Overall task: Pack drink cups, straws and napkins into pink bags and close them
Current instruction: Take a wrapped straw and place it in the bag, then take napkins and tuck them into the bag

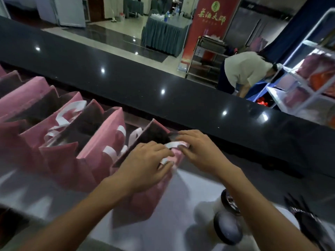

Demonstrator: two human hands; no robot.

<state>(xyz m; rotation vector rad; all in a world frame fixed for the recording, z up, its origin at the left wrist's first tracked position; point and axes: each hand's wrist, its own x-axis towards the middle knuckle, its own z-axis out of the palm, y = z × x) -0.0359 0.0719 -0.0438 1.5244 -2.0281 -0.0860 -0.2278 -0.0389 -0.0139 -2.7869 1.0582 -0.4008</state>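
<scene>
A row of pink bags with white handles stands on the counter; the nearest pink bag is right in front of me. My left hand presses on its top edge and pinches a white handle strip. My right hand grips the bag's top from the other side, fingers on the white handle. The bag's mouth is partly open behind my hands, its inside dark. Two white drink cups with dark lids lie on the counter at lower right. Other pink bags stand open to the left.
A raised black ledge runs along the far side of the counter. Beyond it a person in a pale shirt bends over by a white shelf unit. A red banner and a draped table stand farther back. Dark straws lie at far right.
</scene>
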